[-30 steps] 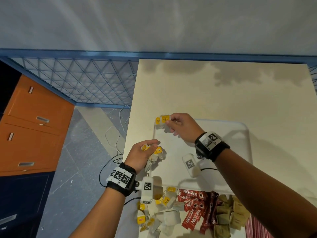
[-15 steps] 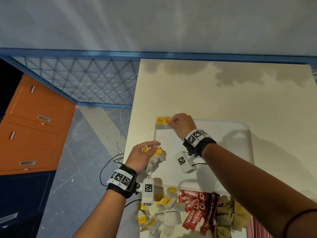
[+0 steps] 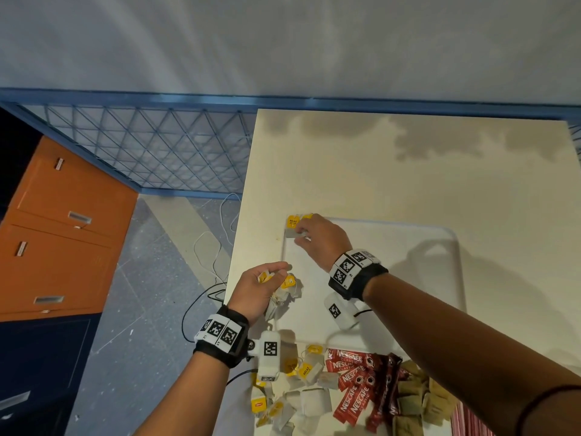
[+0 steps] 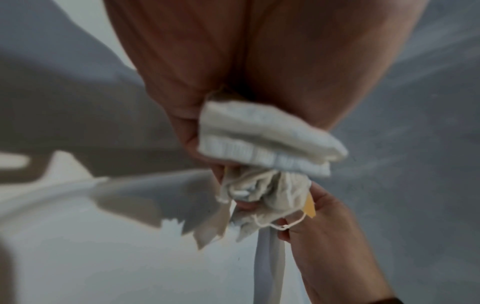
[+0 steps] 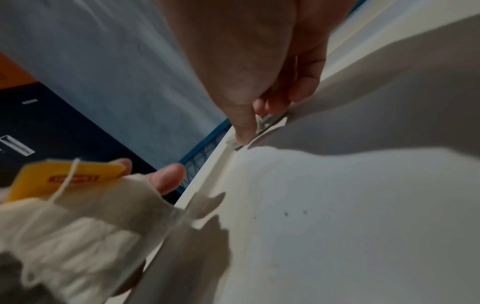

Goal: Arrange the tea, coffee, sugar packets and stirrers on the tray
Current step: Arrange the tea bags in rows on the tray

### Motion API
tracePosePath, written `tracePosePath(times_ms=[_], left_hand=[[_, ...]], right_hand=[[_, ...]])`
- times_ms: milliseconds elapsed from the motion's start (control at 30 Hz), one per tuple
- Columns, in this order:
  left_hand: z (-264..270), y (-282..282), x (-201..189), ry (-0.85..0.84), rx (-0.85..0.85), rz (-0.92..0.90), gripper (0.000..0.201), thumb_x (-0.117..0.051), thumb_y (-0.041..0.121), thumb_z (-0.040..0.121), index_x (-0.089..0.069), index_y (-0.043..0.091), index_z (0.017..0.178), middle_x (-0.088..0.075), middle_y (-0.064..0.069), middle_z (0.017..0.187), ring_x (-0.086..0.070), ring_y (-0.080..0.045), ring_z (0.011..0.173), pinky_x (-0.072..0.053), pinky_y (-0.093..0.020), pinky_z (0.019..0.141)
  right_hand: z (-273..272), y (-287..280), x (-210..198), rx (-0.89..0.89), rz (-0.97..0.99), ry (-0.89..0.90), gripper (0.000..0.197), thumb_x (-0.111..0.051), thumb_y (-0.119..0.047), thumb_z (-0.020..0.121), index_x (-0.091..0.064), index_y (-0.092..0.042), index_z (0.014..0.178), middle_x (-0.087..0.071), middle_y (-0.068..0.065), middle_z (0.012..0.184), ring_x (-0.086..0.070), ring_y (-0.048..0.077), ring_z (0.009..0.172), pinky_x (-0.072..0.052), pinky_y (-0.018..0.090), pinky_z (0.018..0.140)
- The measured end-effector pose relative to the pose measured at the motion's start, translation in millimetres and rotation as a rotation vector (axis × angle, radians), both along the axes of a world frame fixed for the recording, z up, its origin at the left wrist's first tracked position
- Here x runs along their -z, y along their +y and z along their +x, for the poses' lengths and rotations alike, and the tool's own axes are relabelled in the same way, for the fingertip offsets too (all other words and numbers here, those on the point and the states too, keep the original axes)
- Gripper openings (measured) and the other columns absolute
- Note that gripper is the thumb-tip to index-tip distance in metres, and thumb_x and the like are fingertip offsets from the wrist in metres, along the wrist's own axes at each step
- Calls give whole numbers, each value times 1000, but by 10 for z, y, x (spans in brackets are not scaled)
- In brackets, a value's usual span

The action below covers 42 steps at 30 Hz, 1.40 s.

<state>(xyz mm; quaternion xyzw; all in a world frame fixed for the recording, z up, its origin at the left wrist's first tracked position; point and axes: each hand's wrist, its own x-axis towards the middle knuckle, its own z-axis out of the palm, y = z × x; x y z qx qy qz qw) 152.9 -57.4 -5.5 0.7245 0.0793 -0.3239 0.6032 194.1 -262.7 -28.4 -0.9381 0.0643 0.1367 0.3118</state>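
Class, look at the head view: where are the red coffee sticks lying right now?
In the head view the coffee sticks lie off the tray, near the table's front edge, between the loose tea bags and the brown sugar packets.

The left hand (image 3: 262,286) was held low at about seven o'clock, fingers curled into a closed grasp, palm turned inward, its forearm rising from six o'clock. The right hand (image 3: 320,239) was stretched toward eleven o'clock, thumb and fingertips (image 5: 245,131) pinched together and pressed downward, the forearm entering from four o'clock.

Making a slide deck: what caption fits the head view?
Right hand sets tea bags in the tray corner; left hand holds more.
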Motion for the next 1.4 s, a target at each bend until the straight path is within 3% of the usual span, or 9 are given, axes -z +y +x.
tracePosePath(times_ms=[333,467,600,767,867,1033,1133,1233,1400], left_hand=[[-2,22,-77,-15,-46,-15,15,-67,20,96,-76,22,106,-77,8,108,-68,-9,109,-47,-29,102],[15,11,-132,-13,-77,-54,16,-66,19,95,-74,17,110,-78,8,104,-69,-7,106,-48,-20,93],[27,17,-119,-7,-130,-75,17,-68,20,94,-74,16,110,-78,6,102,-70,-11,103,-49,-24,93],[22,3,-88,3,-179,-130,28,-78,30,84,-76,18,108,-77,-8,104,-70,-21,98,-52,-34,95],[17,-19,-92,-6,-158,-121,30,-81,29,79,-76,16,105,-77,-9,101,-72,-22,92,-54,-35,90],[-16,-69,-92,-15,-123,-73,15,-78,10,84,-75,13,98,-76,-2,85,-69,-17,79,-56,-31,77],[-13,-74,-97,2,-117,-93,15,-79,9,83,-75,11,97,-77,-10,93,-71,-23,84,-57,-38,84],[-8,-84,-122,-14,-91,-87,13,-79,5,82,-74,8,95,-78,-7,90,-70,-18,81,-56,-35,82],[40,-89,-137,-57,21,-59,16,-81,6,81,-74,6,96,-78,-10,95,-71,-22,84,-58,-34,83]], right_hand=[[175,24,2,20,-19,-17,13,-60,-32,99,-70,-24,103,-63,1,107,-64,25,95,-53,36,80],[94,18,-70,-1,27,-24,23,-61,-40,98,-64,-24,115,-62,-3,108,-64,21,94,-54,39,82],[-172,40,-201,71,266,6,23,-58,-55,92,-66,-37,103,-64,-15,89,-64,13,84,-56,42,85],[-497,62,-350,108,686,428,59,-41,-76,88,-72,-30,108,-77,10,99,-71,32,82,-53,37,70],[-654,22,-400,80,759,476,58,-42,-78,89,-74,-34,109,-78,5,91,-65,19,76,-49,35,71],[-813,33,-355,33,737,377,33,-69,-49,91,-71,-25,113,-69,-13,73,-60,3,64,-49,31,69],[-850,14,-316,12,698,333,39,-68,-53,87,-71,-30,118,-60,-7,74,-60,9,68,-52,38,72],[-849,-20,-298,-49,568,288,44,-64,-65,83,-74,-28,105,-70,-4,88,-67,13,81,-57,49,84],[-819,-64,-326,-62,539,224,36,-69,-61,77,-72,-33,100,-68,-9,103,-67,11,93,-55,43,89]])
